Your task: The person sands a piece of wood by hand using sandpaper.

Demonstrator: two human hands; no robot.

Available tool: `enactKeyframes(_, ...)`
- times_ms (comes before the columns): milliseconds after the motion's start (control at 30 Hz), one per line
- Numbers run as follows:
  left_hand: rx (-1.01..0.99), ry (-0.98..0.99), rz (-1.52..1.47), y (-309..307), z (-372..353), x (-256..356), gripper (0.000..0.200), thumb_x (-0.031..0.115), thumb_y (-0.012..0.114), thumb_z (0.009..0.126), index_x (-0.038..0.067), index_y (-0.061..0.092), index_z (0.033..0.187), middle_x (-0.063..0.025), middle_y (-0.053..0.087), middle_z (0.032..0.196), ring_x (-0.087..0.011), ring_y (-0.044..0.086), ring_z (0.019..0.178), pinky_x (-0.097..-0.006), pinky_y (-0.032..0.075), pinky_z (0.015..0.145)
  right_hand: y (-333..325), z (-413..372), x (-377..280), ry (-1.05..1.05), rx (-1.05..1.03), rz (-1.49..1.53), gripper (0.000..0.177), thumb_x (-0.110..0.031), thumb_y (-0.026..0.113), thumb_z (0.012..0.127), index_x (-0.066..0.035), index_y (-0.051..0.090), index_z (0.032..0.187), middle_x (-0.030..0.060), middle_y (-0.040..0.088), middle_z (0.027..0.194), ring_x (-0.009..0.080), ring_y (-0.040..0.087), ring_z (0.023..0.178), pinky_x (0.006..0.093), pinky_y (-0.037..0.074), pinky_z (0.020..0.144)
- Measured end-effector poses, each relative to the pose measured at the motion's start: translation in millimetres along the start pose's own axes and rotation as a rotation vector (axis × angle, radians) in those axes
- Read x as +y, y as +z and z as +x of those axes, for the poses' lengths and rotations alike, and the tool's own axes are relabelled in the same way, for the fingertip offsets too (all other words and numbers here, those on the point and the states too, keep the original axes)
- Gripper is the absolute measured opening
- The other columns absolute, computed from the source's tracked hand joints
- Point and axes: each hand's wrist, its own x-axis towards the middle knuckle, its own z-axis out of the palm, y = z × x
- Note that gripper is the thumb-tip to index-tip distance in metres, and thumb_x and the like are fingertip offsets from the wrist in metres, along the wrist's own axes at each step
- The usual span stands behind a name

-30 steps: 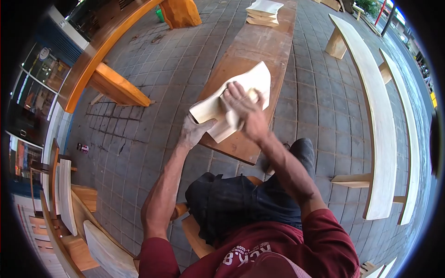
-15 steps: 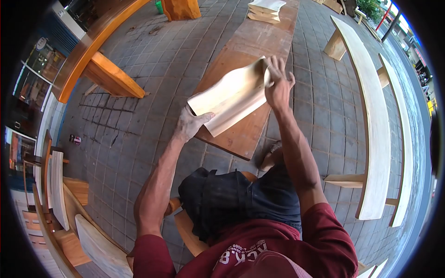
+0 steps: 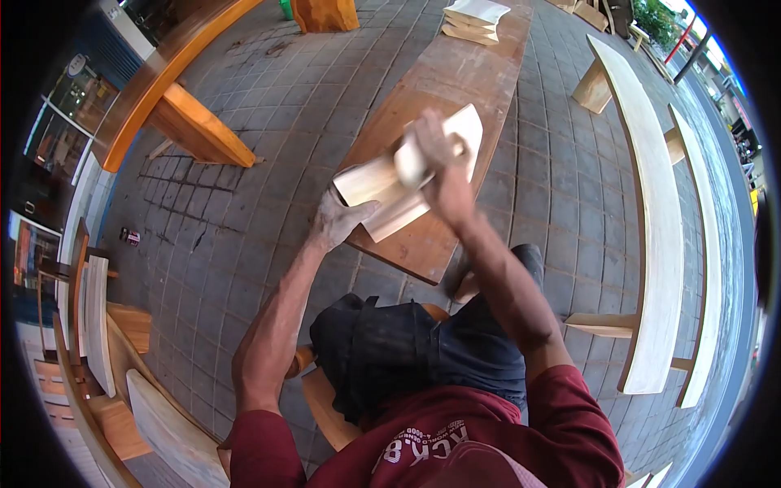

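Note:
A pale, curved wooden board (image 3: 370, 185) lies slantwise on the near end of a brown plank bench (image 3: 416, 248). My left hand (image 3: 342, 220) grips its near left corner, thumb on top and fingers beneath the edge. Over the middle of the board, my right hand (image 3: 439, 163) is closed and blurred by motion. Something pale and rounded (image 3: 412, 165) shows under its fingers, pressed against the hollow of the board; I cannot make out what it is.
Similar curved wooden pieces (image 3: 473, 20) are stacked at the bench's far end. Long pale benches (image 3: 657, 244) stand on the right. An orange-brown wooden table (image 3: 163, 89) is at upper left, with more wooden furniture (image 3: 122, 333) at lower left. Grey paving (image 3: 268, 122) surrounds me.
My right hand has swept from the board's far right end back toward its middle, nearer my left hand. The left hand keeps its grip on the corner.

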Motion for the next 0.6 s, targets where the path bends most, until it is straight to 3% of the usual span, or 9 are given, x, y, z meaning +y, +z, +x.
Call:
enactKeyframes(100,0.021,0.073,0.041,1,0,-7,0.059,0.013,0.08,0.079,-0.001,0.055,0.13,-0.0108,0.067,0.118,-0.0161,0.061,0.111,-0.0324,0.05,0.095,-6,-6,-31,-0.29,-0.355,-0.034,0.084,-0.012,0.075,0.069,-0.024,0.048,0.147,-0.0028,0.034,0.16,0.0158,0.028,0.149,0.0574,0.019,0.118)
enactKeyframes(200,-0.034,0.007,0.063,-1,-2,9,0.053,0.014,0.079,0.079,0.0,0.059,0.126,-0.0086,0.069,0.112,-0.0157,0.065,0.104,-0.0321,0.052,0.09,-18,11,-4,-0.397,-0.311,-0.156,0.076,-0.013,0.07,0.075,-0.029,0.048,0.147,-0.0021,0.037,0.159,0.0162,0.03,0.149,0.055,0.018,0.118)
enactKeyframes(233,-0.028,0.02,0.043,0,-2,9,0.052,0.014,0.079,0.079,0.0,0.059,0.125,-0.0082,0.07,0.111,-0.0157,0.065,0.102,-0.0321,0.053,0.09,-31,17,-3,-0.335,-0.32,-0.227,0.071,-0.016,0.068,0.08,-0.031,0.049,0.146,-0.0031,0.038,0.158,0.017,0.032,0.148,0.0545,0.017,0.117)
enactKeyframes(333,-0.009,0.061,0.052,-1,-2,12,0.054,0.016,0.08,0.077,0.0,0.058,0.125,-0.0094,0.068,0.113,-0.0176,0.064,0.105,-0.033,0.052,0.091,-20,15,-6,-0.206,-0.209,-0.185,0.074,-0.022,0.075,0.076,-0.023,0.05,0.146,0.0013,0.039,0.158,0.0169,0.029,0.149,0.0561,0.016,0.116)
enactKeyframes(400,0.059,0.12,0.244,-1,-1,-1,0.057,0.018,0.081,0.076,0.0,0.057,0.125,-0.0107,0.067,0.115,-0.0193,0.064,0.107,-0.0338,0.052,0.093,-8,8,-31,-0.269,-0.354,-0.116,0.084,-0.012,0.074,0.069,-0.018,0.046,0.148,0.004,0.035,0.16,0.0193,0.029,0.149,0.0545,0.013,0.119)
enactKeyframes(433,0.041,0.215,0.361,-1,3,-19,0.06,0.021,0.081,0.076,0.0,0.056,0.126,-0.0125,0.065,0.117,-0.0224,0.062,0.111,-0.0348,0.052,0.095,-5,6,-52,-0.275,-0.438,-0.076,0.092,-0.011,0.077,0.063,-0.017,0.045,0.149,0.0043,0.033,0.161,0.0191,0.029,0.149,0.0557,0.016,0.119)
enactKeyframes(467,0.08,0.44,0.571,-8,15,-67,0.057,0.025,0.079,0.079,0.003,0.057,0.126,-0.0119,0.064,0.118,-0.0226,0.062,0.111,-0.0346,0.052,0.094,10,-1,-62,-0.31,-0.4,0.022,0.09,-0.01,0.077,0.064,-0.017,0.046,0.148,0.004,0.038,0.158,0.0186,0.033,0.147,0.0561,0.018,0.119)
enactKeyframes(533,0.032,0.252,-0.095,8,12,-37,0.054,0.027,0.078,0.08,0.004,0.057,0.125,-0.0114,0.064,0.118,-0.0219,0.062,0.11,-0.0354,0.052,0.093,6,14,-75,-0.373,-0.494,-0.048,0.079,-0.027,0.08,0.073,-0.018,0.049,0.146,0.0025,0.04,0.157,0.0157,0.035,0.145,0.0524,0.019,0.119)
enactKeyframes(600,-0.009,0.218,0.398,-7,10,-55,0.053,0.028,0.078,0.081,0.003,0.059,0.123,-0.0107,0.064,0.119,-0.0204,0.062,0.111,-0.0345,0.052,0.092,1,20,-50,-0.455,-0.514,0.109,0.09,-0.012,0.078,0.064,-0.021,0.047,0.148,0.0017,0.046,0.153,0.017,0.041,0.143,0.0538,0.019,0.118)
